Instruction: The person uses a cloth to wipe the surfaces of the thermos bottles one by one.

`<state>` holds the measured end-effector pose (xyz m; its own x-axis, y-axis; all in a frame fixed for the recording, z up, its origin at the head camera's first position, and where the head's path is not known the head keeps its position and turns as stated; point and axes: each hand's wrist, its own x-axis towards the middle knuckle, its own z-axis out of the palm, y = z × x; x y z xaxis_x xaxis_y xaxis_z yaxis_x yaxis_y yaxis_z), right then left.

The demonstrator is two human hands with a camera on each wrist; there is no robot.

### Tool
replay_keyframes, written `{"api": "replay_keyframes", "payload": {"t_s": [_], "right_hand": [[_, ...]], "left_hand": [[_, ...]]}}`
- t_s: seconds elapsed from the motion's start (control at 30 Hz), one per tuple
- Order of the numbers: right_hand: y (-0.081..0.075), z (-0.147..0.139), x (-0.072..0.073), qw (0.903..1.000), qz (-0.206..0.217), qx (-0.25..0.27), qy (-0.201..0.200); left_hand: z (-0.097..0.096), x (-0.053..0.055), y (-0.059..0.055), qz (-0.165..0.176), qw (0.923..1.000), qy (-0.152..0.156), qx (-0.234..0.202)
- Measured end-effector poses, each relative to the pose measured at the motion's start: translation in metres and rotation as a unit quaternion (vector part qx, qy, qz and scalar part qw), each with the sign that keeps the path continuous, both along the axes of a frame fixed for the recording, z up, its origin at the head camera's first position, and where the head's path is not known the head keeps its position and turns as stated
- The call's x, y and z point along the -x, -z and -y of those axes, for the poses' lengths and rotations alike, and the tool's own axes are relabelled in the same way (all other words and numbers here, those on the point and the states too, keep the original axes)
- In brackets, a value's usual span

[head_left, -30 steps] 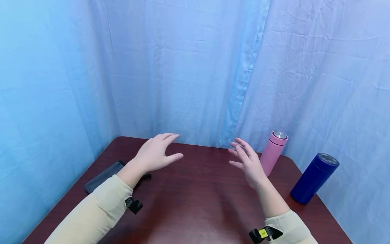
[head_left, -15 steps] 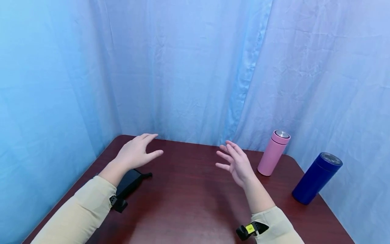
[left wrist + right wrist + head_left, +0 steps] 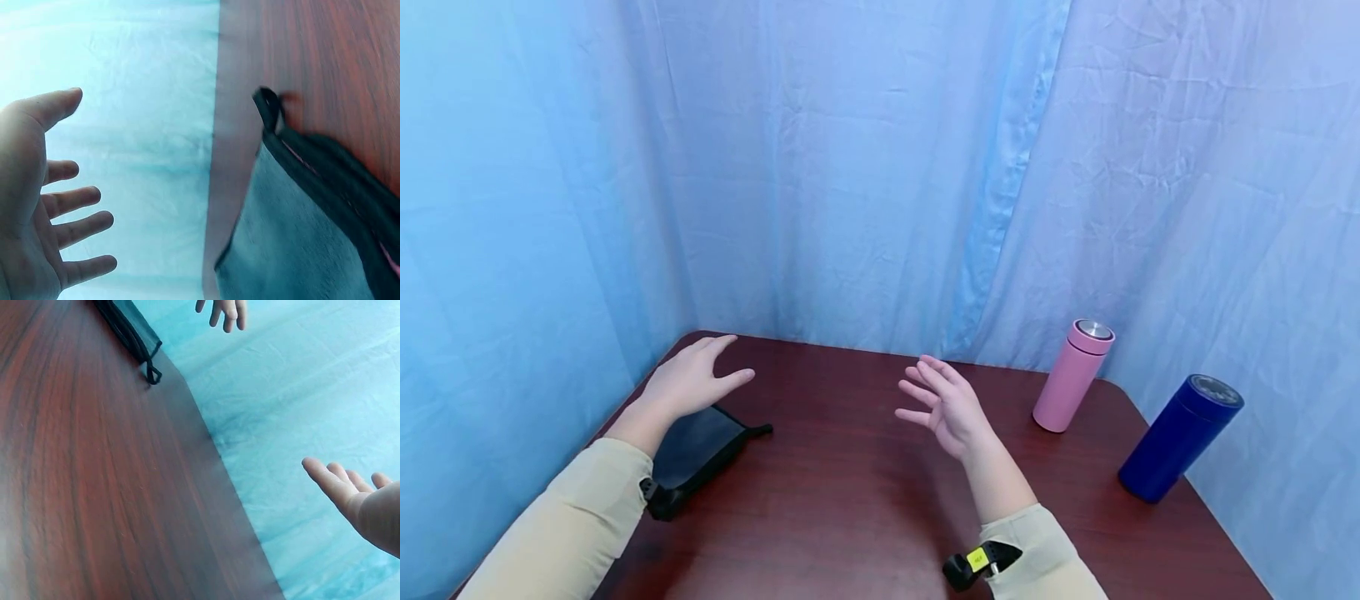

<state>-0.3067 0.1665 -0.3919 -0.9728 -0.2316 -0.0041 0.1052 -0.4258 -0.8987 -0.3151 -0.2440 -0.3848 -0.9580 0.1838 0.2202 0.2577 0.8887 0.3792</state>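
Left hand (image 3: pixel 685 382) and right hand (image 3: pixel 951 417) are both raised over the table, fingers extended and spread apart, thumbs out. Grey with black edging, the pouch (image 3: pixel 700 446) lies on the left part of the table (image 3: pixel 850 508), its far corner ending in a small black loop (image 3: pixel 269 109). Seen from the head, the left hand and wrist cover part of the pouch; the left wrist view shows the fingers apart from it. Between the pouch and the pink bottle (image 3: pixel 1070 383), the right hand hangs near the middle, palm side turned inward. That bottle stands near the far right corner, its lid silver on top. Nearer the person, by the right edge, stands the blue bottle (image 3: pixel 1176 442). Pale sleeves (image 3: pixel 561 521) cover both forearms, with black devices at the cuffs. Blue curtain (image 3: pixel 850 167) hangs around the table.
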Motion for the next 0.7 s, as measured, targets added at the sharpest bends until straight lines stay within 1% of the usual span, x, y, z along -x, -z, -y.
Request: {"api": "replay_keyframes", "payload": {"t_s": [0.13,0.23,0.37,0.47,0.57,0.7], "right_hand": [[0.009,0.013,0.000,0.9998,0.010,-0.013,-0.010],[0.017,0.024,0.001,0.9991,0.011,-0.033,-0.025],[0.026,0.037,0.003,0.9975,0.010,-0.057,-0.041],[0.030,0.046,0.004,0.9967,0.016,-0.065,-0.045],[0.034,0.056,0.003,0.9959,0.022,-0.069,-0.055],[0.039,0.068,0.001,0.9940,0.034,-0.075,-0.072]], "left_hand": [[0.012,0.003,0.008,0.018,0.9997,-0.018,0.002],[0.021,0.004,0.016,0.035,0.9990,-0.028,0.007],[0.034,0.004,0.028,0.066,0.9970,-0.040,0.012],[0.044,0.003,0.035,0.091,0.9947,-0.047,0.015],[0.053,0.000,0.037,0.115,0.9916,-0.054,0.023],[0.060,-0.004,0.035,0.158,0.9850,-0.060,0.035]]}}
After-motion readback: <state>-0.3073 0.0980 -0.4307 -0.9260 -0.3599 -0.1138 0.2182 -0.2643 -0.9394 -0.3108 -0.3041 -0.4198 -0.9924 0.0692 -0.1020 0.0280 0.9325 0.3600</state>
